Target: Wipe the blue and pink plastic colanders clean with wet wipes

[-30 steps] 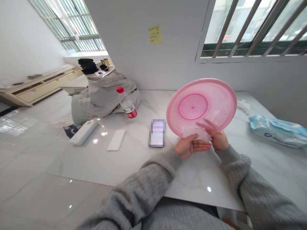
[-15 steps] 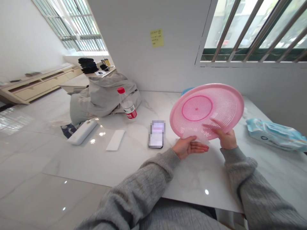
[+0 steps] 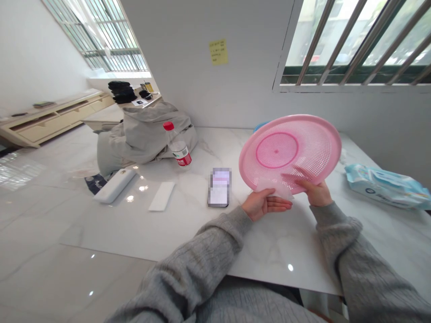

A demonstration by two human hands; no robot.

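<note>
A round pink mesh basket is held up tilted above the white marble-look table. My right hand grips its lower right rim, the thumb in front and the other fingers behind the mesh. At the lower left rim, my left hand pinches a thin white wipe against the basket. Its thumb lies over the wipe, while the other fingers stretch out below the rim. Left of the basket lies a phone with a blurred lit screen.
On the right rests a blue pack of wipes. A red-capped bottle stands near a grey cloth bundle. Further left are a white case and a flat white piece. A blue item shows partly behind the basket.
The basket and both hands sit very slightly higher in view, as the whole view has shifted a little. Both grips look the same.
</note>
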